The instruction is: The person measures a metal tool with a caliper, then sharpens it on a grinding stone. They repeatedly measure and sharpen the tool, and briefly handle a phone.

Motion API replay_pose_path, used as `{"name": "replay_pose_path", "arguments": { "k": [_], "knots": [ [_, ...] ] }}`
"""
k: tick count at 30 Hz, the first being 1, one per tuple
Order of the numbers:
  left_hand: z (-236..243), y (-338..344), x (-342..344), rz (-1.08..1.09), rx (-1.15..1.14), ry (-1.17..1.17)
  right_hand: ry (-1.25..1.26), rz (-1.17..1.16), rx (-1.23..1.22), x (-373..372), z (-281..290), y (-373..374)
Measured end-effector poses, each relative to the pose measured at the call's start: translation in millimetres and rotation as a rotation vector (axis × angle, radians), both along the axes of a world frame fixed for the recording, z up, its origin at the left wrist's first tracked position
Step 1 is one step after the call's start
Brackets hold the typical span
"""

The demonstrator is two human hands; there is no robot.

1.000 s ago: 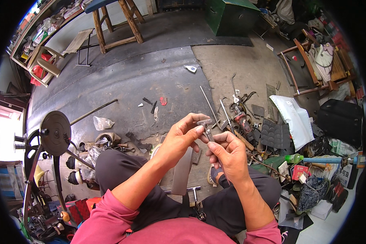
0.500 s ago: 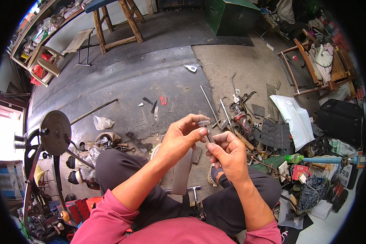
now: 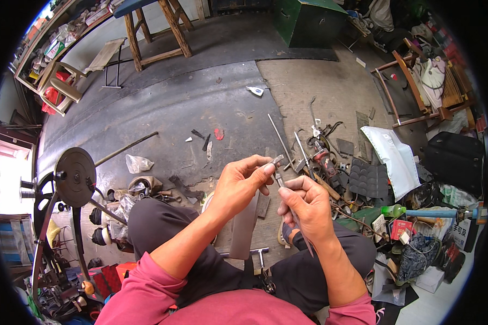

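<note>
Both hands meet above my lap. Between thumb and fingertips, my left hand (image 3: pixel 243 184) pinches a small greyish, shiny piece (image 3: pixel 277 160), too small to name. My right hand (image 3: pixel 307 208) is closed round a slim grey metal tool (image 3: pixel 303 235). Its tapered end hangs below the palm toward my knee, and its upper end (image 3: pixel 278 177) points at the small piece; whether the two touch I cannot tell. Below the hands, a long flat grey strip (image 3: pixel 241 233) stands between my knees, beside a metal crossbar (image 3: pixel 258 251).
At the left stands a machine with a black handwheel (image 3: pixel 74 177). To the right lie a red power tool (image 3: pixel 324 160), metal rods (image 3: pixel 279 138), a black segmented pad (image 3: pixel 367 179), a white bag (image 3: pixel 394 161) and a green bottle (image 3: pixel 392 211). Farther off are a green box (image 3: pixel 309 24) and a wooden-legged stool (image 3: pixel 173 27).
The slim tool has turned in my right hand, so its tapered end now shows below the palm. The small piece in my left hand has tilted and moved slightly right.
</note>
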State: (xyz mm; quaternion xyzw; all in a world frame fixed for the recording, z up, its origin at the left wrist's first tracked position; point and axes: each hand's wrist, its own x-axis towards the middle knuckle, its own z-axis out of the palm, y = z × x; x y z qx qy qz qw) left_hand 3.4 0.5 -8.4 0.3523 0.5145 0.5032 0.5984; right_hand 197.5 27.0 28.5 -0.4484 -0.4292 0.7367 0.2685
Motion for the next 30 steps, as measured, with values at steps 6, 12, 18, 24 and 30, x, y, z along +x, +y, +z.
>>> {"name": "replay_pose_path", "arguments": {
  "k": [6,12,18,24,30],
  "knots": [
    [-2.5,1.4,-1.2,-0.011,-0.020,0.000,0.051,0.005,-0.044,3.1,0.8,0.2],
    [-2.2,1.0,-1.1,-0.026,-0.031,0.014,0.072,0.001,-0.076,4.2,1.7,1.0],
    [-4.0,0.8,-0.1,-0.026,-0.020,0.002,0.068,0.005,-0.076,4.8,1.9,1.4],
    [-7.8,-0.4,0.7,-0.045,0.043,0.003,0.045,-0.001,-0.062,3.9,0.9,1.5],
    [-6.4,-0.4,2.1,-0.060,0.059,0.082,0.035,-0.030,-0.055,2.7,1.0,1.1]
  ]
}}
